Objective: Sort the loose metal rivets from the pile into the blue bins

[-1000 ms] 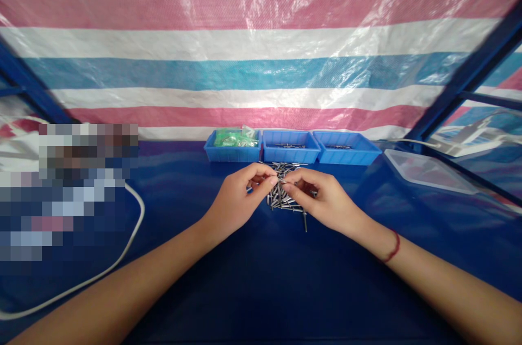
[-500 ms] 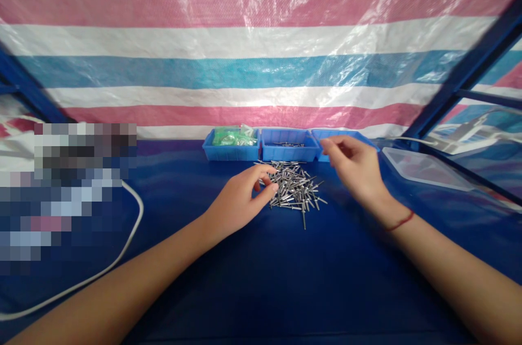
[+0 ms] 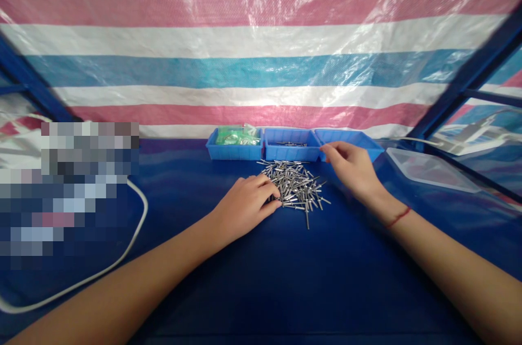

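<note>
The left hand point(image 3: 250, 204)'s fingers are curling at the pile of rivets point(image 3: 296, 184) on the counter point(image 3: 261, 290); their grip isn't showing. Pinching 1 by its tip is keeping neighbours from dragging. The right hand point(image 3: 353, 168)'s fingers are bunching near the right bin point(image 3: 371, 152), contents unclear.

Shiny metal rivets point(image 3: 294, 184); 3 ribbed plastic bins point(image 3: 291, 153) at far centre; smooth, glossy blue table point(image 3: 261, 274); creased, glossy woven-plastic striped sheet point(image 3: 244, 70) behind.
</note>
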### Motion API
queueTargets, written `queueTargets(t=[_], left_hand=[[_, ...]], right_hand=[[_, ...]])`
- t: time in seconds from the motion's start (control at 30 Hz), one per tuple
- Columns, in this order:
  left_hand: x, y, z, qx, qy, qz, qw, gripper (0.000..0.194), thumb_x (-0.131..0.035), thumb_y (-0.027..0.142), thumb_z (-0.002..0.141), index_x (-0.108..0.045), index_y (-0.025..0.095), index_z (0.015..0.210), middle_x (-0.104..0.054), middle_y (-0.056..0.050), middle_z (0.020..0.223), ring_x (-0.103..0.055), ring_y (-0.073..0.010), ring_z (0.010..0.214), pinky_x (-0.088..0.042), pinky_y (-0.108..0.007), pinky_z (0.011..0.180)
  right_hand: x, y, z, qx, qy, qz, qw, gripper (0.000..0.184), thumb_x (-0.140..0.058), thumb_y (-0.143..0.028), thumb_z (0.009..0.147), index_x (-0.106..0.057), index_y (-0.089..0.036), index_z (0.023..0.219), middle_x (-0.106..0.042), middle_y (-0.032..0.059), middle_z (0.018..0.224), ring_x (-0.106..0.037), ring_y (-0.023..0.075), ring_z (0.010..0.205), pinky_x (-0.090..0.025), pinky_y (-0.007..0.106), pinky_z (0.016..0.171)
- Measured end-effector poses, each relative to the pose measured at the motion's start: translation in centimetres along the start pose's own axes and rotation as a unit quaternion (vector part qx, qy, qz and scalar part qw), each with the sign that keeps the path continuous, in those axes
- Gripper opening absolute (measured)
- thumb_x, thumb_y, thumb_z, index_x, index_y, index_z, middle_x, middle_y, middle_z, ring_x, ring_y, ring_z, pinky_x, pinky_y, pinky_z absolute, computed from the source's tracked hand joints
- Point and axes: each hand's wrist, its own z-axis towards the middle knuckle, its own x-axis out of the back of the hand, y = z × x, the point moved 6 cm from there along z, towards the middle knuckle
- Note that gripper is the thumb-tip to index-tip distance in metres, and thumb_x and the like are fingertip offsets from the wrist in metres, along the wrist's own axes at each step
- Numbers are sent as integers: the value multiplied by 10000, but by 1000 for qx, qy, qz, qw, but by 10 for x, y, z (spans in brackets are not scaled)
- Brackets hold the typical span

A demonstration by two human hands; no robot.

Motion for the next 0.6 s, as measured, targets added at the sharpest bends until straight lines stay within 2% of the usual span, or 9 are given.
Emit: queueTargets(t=[0.13, 0.23, 0.47, 0.6], left_hand=[[2, -2, 0, 4, 22, -29, 999, 133, -511, 230, 883, -622, 169, 925, -605, -49, 949, -596, -173, 844, -465, -307, 764], [4, -5, 1, 10, 30, -42, 999, 101, -517, 193, 872, -611, 173, 901, -603, -33, 903, -591, -147, 759, -466, -275, 707], [7, -7, 3, 28, 32, -41, 998, 152, -466, 151, 887, -611, 176, 925, -643, -36, 898, -611, -166, 813, -462, -282, 739], [7, -6, 2, 23, 42, -35, 998, 131, -507, 198, 866, -624, 175, 919, -626, -32, 866, -600, -154, 745, -468, -276, 714]], right_hand=[[-15, -22, -16, 59, -69, -27, 995, 274, -499, -353, 830, -659, -146, 747, -642, 38, 654, -557, 155, 576, -395, 268, 547], [-19, -32, -24, 90, -91, -31, 991, 255, -501, -327, 838, -667, -149, 763, -645, 31, 650, -561, 148, 571, -400, 263, 547], [-25, -40, -33, 116, -128, -18, 985, 214, -497, -276, 846, -651, -157, 756, -634, 9, 642, -562, 133, 569, -407, 247, 557], [-28, -43, -36, 121, -147, -11, 982, 214, -496, -277, 846, -640, -160, 741, -612, -1, 612, -545, 124, 544, -395, 238, 530]])
